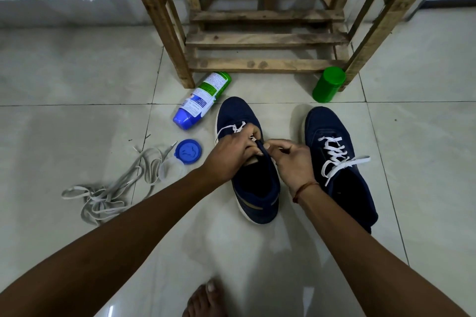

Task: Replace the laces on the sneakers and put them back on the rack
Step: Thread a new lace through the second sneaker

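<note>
Two navy sneakers stand on the tiled floor. The left sneaker [253, 183] has a white lace [233, 129] threaded only through its front eyelets. My left hand [229, 154] and my right hand [292, 159] meet over its tongue [262, 148], fingers curled and pinching the tongue and eyelet edge. The right sneaker [337, 162] is fully laced with a white lace [334, 154], ends loose. A tangle of old grey laces [113, 188] lies on the floor at the left. The wooden rack [268, 20] stands behind the shoes.
A spray can [201, 100] lies on its side in front of the rack's left leg. Its blue cap [188, 151] and a clear lid [171, 170] lie beside the old laces. A green jar [328, 83] stands by the rack's right leg. My bare foot [203, 298] is at the bottom.
</note>
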